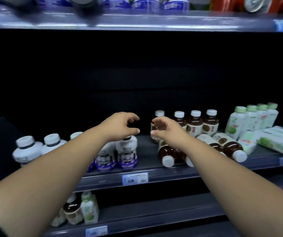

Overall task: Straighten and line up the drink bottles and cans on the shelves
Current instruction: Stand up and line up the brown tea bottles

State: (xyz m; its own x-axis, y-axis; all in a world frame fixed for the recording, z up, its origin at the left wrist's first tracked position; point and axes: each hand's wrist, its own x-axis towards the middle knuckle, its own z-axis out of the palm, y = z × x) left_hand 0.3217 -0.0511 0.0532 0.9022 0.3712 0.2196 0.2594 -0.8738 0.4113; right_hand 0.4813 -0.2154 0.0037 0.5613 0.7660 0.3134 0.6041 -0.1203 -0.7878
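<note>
left hand loosely curled, empty, just above white-purple bottle; right hand half-open, empty, toppled brown bottles just below.

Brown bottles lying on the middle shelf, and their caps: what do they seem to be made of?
The lying brown bottles look like clear, glossy plastic: dark drink shows through and light glints on them, though glass is possible. Their white caps look like opaque matte plastic: even white, no shine.
</note>
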